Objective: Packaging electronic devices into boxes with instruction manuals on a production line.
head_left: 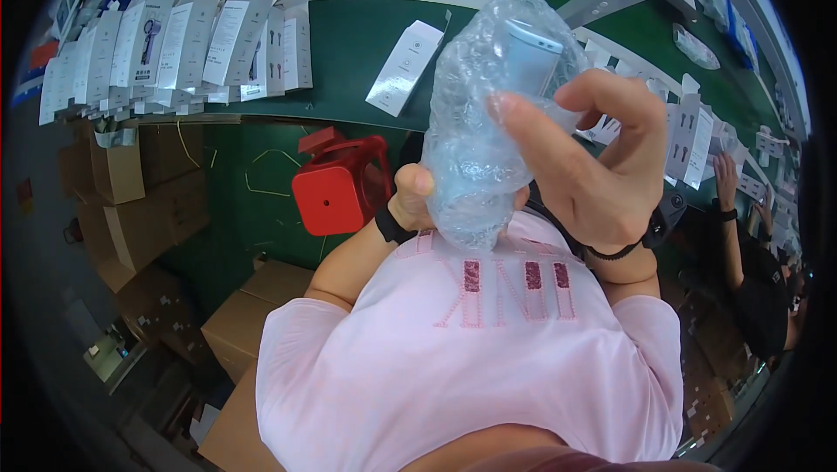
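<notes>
A clear bubble-wrap bag (471, 115) is held up in front of my chest, above the near edge of the green table. Inside its upper part shows a light blue object (530, 58) with a flat, rounded end; the bubbles blur the rest. My left hand (411, 197) grips the bag low on its left side, thumb in front and the other fingers hidden behind. At the bag's right side, my right hand (602, 158) has its thumb against the front of the wrap and its index finger curled at the edge, closed on the plastic.
Open white cartons (183, 40) stand in a row at the table's left. One white box (405, 67) lies behind the bag. A red stool (327, 197) and cardboard boxes (248, 315) are below left. At right, a co-worker's hand (725, 180) reaches among more white cartons (689, 141).
</notes>
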{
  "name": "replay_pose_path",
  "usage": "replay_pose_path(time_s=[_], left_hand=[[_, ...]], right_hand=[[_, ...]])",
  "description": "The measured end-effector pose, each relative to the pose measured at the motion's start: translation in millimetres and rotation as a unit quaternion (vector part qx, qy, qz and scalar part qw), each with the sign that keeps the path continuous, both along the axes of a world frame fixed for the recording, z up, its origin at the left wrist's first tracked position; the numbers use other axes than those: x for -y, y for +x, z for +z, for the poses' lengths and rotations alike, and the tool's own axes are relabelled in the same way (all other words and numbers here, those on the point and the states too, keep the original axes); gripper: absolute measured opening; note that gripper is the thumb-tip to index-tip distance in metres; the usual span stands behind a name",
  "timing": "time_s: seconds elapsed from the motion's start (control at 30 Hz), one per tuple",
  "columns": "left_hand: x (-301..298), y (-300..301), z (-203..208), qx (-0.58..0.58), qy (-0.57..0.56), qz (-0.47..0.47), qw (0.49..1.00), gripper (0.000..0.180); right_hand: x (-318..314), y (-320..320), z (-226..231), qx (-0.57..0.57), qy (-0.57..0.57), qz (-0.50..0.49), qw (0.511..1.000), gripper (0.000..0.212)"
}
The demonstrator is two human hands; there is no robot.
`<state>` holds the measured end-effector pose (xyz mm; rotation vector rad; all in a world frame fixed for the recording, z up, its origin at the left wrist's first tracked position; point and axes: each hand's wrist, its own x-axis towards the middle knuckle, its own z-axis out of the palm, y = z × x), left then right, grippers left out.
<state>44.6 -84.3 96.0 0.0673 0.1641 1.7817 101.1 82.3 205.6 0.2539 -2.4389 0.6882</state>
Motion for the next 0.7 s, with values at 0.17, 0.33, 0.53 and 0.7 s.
replay_pose_path(time_s=[0.17,0.33,0.53,0.7], left_hand=[[0.3,-23.5,-20.4,0.019,0.049,-0.029,0.998,0.094],[-2.1,-56.8,-36.7,-0.411,-0.199,-0.062,0.887,0.084],[4.9,-145.7,-102.3,-0.805,-0.479,0.053,0.347,0.102],[-4.9,-201.8,-191.3,-0.709,-0.501,-0.186,0.460,0.106]], right_hand=[[-13.8,-28.5,-42.4,-0.102,-0.285,-0.091,0.949,0.065],[-20.4,-41.1,-95.3,0.174,-0.673,-0.036,0.718,0.067],[-73.2,-13.2,-164.5,0.130,-0.763,-0.288,0.564,0.039],[-98.9,4.7,-168.8,0.068,-0.802,-0.291,0.517,0.043]])
